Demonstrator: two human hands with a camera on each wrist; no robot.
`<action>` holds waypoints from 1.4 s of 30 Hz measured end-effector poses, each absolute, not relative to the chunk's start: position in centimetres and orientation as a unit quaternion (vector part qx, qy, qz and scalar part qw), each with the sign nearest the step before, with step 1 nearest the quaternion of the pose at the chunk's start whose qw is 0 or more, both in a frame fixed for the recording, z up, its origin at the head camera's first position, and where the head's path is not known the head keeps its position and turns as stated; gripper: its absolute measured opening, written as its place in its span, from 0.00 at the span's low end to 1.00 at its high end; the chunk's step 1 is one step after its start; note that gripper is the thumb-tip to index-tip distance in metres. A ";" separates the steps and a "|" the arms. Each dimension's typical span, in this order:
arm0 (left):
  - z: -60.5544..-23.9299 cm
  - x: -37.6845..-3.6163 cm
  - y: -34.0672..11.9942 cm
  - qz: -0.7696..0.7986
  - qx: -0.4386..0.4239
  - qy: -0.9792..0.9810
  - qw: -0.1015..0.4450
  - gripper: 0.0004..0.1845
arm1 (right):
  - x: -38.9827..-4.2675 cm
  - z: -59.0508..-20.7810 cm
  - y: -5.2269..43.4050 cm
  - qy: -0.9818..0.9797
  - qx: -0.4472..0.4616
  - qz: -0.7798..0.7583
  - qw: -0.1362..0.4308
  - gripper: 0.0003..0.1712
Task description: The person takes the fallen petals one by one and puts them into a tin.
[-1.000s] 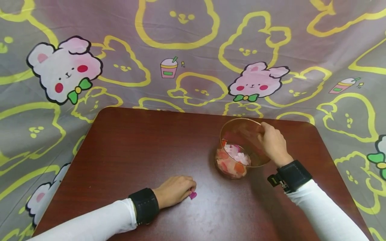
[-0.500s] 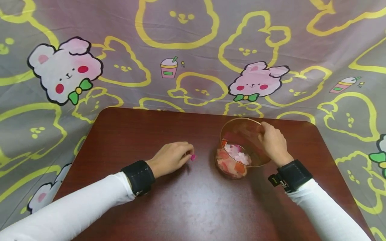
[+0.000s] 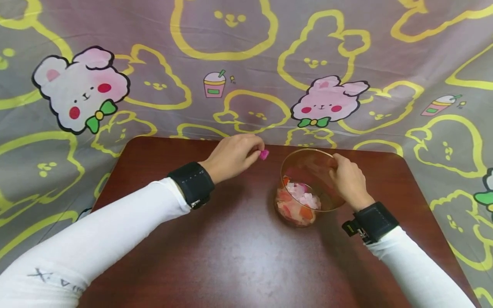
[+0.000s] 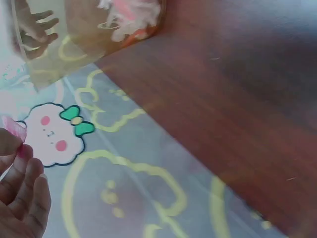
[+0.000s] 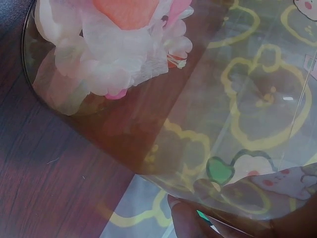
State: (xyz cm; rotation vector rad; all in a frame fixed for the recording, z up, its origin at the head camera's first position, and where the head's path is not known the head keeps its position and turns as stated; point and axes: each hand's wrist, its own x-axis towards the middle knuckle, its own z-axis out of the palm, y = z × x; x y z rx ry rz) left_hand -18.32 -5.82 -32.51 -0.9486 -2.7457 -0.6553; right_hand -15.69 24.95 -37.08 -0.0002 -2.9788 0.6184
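Note:
My left hand [image 3: 235, 156] is raised over the far part of the table and pinches a small magenta petal [image 3: 264, 154] between thumb and fingertips. In the left wrist view the petal [image 4: 15, 128] looks thin and pink. To its right, a clear amber-tinted container [image 3: 308, 169] with a wide round mouth leans toward the right. My right hand [image 3: 350, 182] grips its rim on the right side. White, pink and orange artificial petals [image 3: 296, 209] lie in the bottom. The right wrist view shows these petals [image 5: 114, 54] close up through the clear wall, with my fingertips [image 5: 185, 213] at the rim.
A dark red-brown table [image 3: 215, 265] with rounded far corners bears the container. A grey curtain [image 3: 154, 25] printed with yellow outlines and rabbits hangs right behind the table and along both sides. Black bands [image 3: 192, 184] wrap both wrists.
My left hand has lifted the magenta petal from near the table's middle, moving away from me and up toward the container's mouth. The right hand and container have stayed in place.

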 end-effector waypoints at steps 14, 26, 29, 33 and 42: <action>-31.6 -18.7 1.8 -0.123 -0.412 -0.903 0.002 0.07 | -15.7 -37.1 25.1 -0.977 0.005 0.205 0.059 0.04; -32.6 -18.2 5.0 -0.051 -0.425 -0.902 -0.045 0.07 | -15.7 -37.2 25.0 -0.976 0.008 0.209 0.059 0.03; -33.0 -18.2 5.2 -0.041 -0.429 -0.901 -0.048 0.08 | -15.7 -37.2 25.0 -0.976 0.009 0.208 0.056 0.04; -33.4 -18.1 5.3 -0.028 -0.438 -0.898 -0.037 0.08 | -15.8 -37.2 24.9 -0.977 0.009 0.205 0.052 0.05; -32.8 -18.3 4.6 -0.064 -0.441 -0.895 -0.029 0.07 | -15.7 -37.2 25.0 -0.978 0.004 0.203 0.052 0.06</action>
